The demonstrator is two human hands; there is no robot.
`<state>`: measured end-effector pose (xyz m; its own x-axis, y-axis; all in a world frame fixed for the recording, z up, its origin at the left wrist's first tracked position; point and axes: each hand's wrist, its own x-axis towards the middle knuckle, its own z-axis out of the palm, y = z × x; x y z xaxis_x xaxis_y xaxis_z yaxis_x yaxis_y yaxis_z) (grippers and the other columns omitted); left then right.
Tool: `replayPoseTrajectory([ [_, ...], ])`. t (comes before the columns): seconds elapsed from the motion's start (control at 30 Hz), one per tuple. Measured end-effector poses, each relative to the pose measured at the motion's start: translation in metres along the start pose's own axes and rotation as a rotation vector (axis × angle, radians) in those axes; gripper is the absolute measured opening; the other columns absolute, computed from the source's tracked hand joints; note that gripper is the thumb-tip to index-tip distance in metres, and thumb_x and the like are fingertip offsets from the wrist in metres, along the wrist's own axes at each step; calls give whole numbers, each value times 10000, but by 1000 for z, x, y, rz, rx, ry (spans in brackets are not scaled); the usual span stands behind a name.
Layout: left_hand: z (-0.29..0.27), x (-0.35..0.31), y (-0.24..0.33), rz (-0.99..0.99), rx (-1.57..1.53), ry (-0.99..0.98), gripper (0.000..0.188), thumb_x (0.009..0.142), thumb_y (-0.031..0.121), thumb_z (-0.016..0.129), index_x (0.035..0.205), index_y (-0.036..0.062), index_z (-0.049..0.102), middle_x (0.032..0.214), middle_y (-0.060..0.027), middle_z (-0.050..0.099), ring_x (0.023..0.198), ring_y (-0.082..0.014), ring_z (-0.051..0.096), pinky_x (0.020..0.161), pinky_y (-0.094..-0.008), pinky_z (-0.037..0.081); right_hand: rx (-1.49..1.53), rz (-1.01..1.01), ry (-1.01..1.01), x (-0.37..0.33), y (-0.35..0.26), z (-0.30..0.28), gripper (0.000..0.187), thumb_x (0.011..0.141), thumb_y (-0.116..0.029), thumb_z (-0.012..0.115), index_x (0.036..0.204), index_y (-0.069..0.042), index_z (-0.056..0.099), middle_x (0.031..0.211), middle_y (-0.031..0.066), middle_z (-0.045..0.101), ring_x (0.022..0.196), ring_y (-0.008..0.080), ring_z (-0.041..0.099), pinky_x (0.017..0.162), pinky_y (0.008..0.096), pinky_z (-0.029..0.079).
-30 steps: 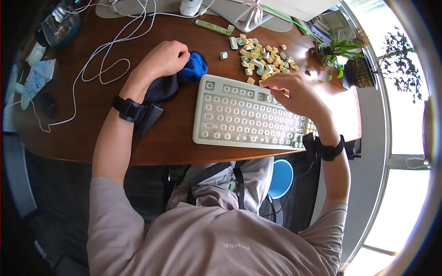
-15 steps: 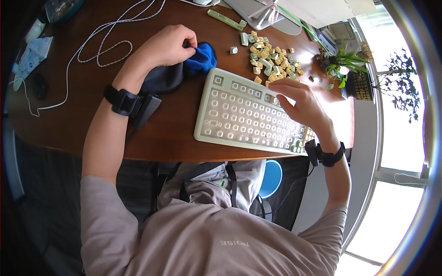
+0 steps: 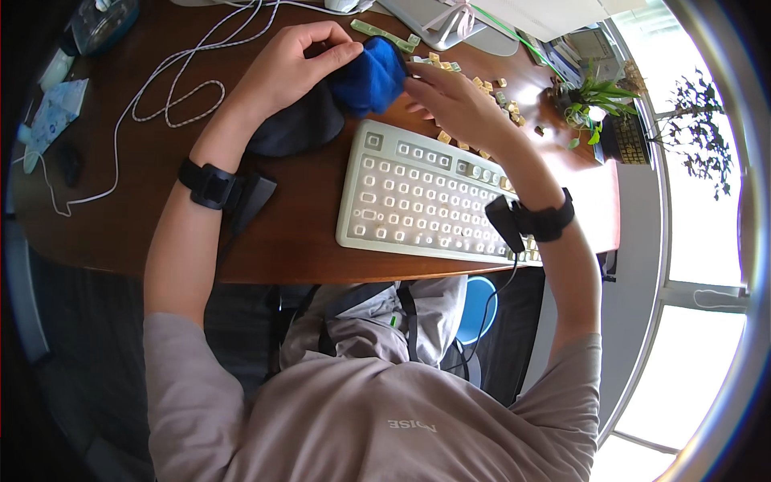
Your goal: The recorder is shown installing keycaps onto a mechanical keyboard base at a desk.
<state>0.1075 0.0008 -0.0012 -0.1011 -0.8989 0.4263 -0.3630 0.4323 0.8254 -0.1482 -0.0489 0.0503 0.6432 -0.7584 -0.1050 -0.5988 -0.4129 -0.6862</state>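
Note:
A dark cloth pouch (image 3: 299, 126) with a bright blue lining (image 3: 371, 78) is raised partly off the desk, its blue side showing. My left hand (image 3: 299, 66) pinches the upper left edge of the blue part between thumb and fingers. At the opposite edge, my right hand (image 3: 464, 111) has its fingertips closed on the cloth; its thumb is mostly hidden. Below both hands lies a pale green keyboard (image 3: 347, 229), most of its switches bare, with a few keycaps at its right end. Loose yellow and green keycaps (image 3: 501, 98) are partly covered by my right hand.
A green strip (image 3: 384, 34) lies beyond the pouch. White cable (image 3: 181, 60) loops across the left of the desk (image 3: 152, 217), near a blue patterned packet (image 3: 60, 104) and a dark mouse (image 3: 71, 161). Potted plants (image 3: 598, 104) stand at the right by the window.
My right hand has moved left from above the keyboard to the pouch and taken its right edge. My left hand has shifted up slightly, and the blue lining is spread wider.

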Motion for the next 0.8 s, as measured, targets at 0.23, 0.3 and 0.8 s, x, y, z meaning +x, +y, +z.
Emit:
replayPoseTrajectory([
  [0.23, 11, -2, 3, 2, -66, -15, 158, 967, 90, 664, 1089, -4, 700, 922, -1, 655, 865, -91, 598, 859, -271, 507, 413, -1, -8, 24, -9, 0, 321, 1028, -209, 594, 1160, 74, 668, 964, 96, 719, 857, 163, 727, 770, 275, 621],
  [0.3, 13, -3, 1, 18, -120, 54, 173, 963, 73, 656, 1112, -5, 699, 958, -9, 669, 865, -98, 605, 834, -274, 513, 469, -5, 26, 25, -9, -4, 283, 1031, -150, 568, 1141, 93, 662, 951, 112, 718, 822, 171, 733, 738, 279, 631],
  [0.8, 3, -3, -23, -205, 183, 45, 407, 1021, 324, 616, 813, -24, 583, 659, 6, 449, 650, -83, 387, 585, -309, 368, -367, -327, 94, -60, 10, -29, 220, 952, -109, 631, 1120, 16, 697, 983, 142, 737, 845, 246, 728, 781, 380, 586],
])
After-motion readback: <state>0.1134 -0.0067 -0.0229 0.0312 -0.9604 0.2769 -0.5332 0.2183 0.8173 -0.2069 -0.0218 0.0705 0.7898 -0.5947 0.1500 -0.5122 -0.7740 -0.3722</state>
